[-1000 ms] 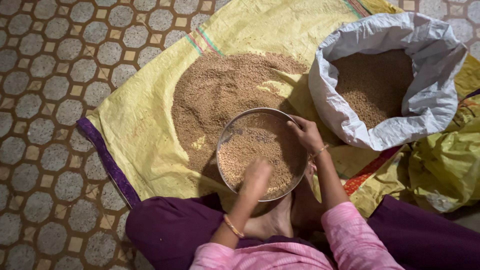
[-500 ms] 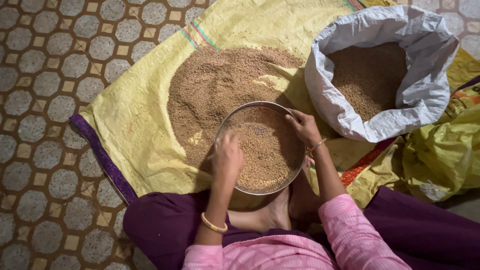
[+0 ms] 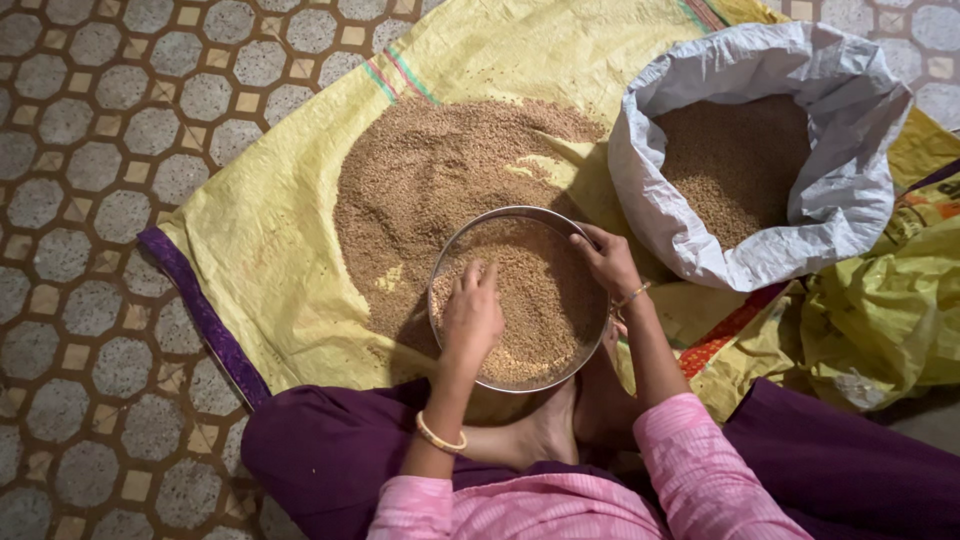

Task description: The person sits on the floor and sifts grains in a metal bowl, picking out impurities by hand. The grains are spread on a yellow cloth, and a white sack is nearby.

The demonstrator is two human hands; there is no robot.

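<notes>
At the bottom of the frame your pink sleeves [image 3: 690, 470] and purple garment [image 3: 330, 455] fill the foreground, with a bare foot [image 3: 535, 435] tucked between them just under the sieve. A bangle [image 3: 440, 438] circles your left wrist.

Your left hand [image 3: 472, 312] lies palm down inside the round metal sieve [image 3: 445, 262], fingers spread flat and loosely open on the grain [image 3: 545, 300] rather than closed around anything. It rests on the left part of the grain bed, near the rim. Your right hand [image 3: 608, 260] grips the sieve's right rim, fingers curled over the metal edge and thumb against the outside. The sieve sits in the lower middle of the frame, just above your foot, holding a shallow layer of brown grain.

Beyond the sieve, toward the middle of the frame, a broad heap of loose grain [image 3: 440, 170] spreads on a yellow woven sheet [image 3: 270, 240] with a purple border along its lower left edge. The sieve overlaps the near edge of that heap.

In the upper right, just beside your right hand, a white sack [image 3: 850, 100] stands open with its mouth rolled down, partly full of the same grain. A crumpled yellow-green bag [image 3: 880, 320] lies at the right edge below it. Patterned floor tiles [image 3: 100, 150] cover the left side and top corners.
</notes>
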